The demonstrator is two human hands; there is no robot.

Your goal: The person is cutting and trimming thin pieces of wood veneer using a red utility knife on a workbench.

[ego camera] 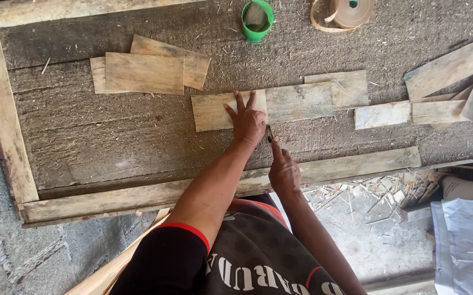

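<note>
Marking step: left hand (pixel 249 123) open, flat, pinning the thin wood sheet (pixel 214 111) mid-desk (pixel 111 147), right hand (pixel 284 170) closed on dark pencil (pixel 269 134) at its lower edge; next likely needs steady line

Bright even daylight, soft faint shadows, no glare; sharp focus, slight wide-angle bending at edges.

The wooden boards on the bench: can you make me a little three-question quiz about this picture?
1. True or false: the left hand lies flat on a wooden board.
2. What colour is the small cup at the top? A red, B green, C blue.
3. What does the right hand hold?

Key: 1 true. 2 B. 3 A thin dark pencil-like tool, its tip at the board's lower edge.
</note>
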